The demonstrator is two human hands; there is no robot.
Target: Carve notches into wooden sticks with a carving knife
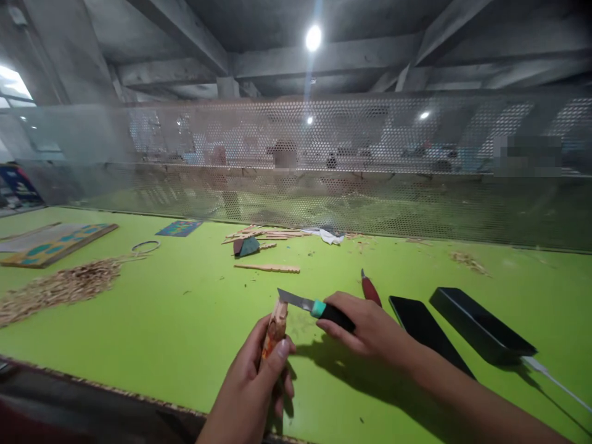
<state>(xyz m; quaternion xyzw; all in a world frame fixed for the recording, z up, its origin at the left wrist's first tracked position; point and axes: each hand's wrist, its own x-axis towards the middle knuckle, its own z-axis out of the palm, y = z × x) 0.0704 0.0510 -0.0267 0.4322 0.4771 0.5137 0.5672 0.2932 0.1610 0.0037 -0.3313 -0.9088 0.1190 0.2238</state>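
A small piece of carved wood (276, 325), with a reddish-orange patch low on it, stands upright in my left hand (263, 373), the thumb and fingers closed round it. My right hand (358, 320) grips the black and teal handle of a knife (318, 307). The blade points left, and its tip is at the top end of the wood; whether it touches cannot be told. Beyond my hands, a slim carved wooden stick (268, 268) lies on the green table (194, 333).
Right of my hands lie a red-handled tool (370, 290), a black phone (428, 330) and a black box (483, 324) with a white cable. Wood shavings (69, 283) and a patterned board (55, 243) lie left. Sticks (272, 234) lie before a perforated metal screen (342, 185).
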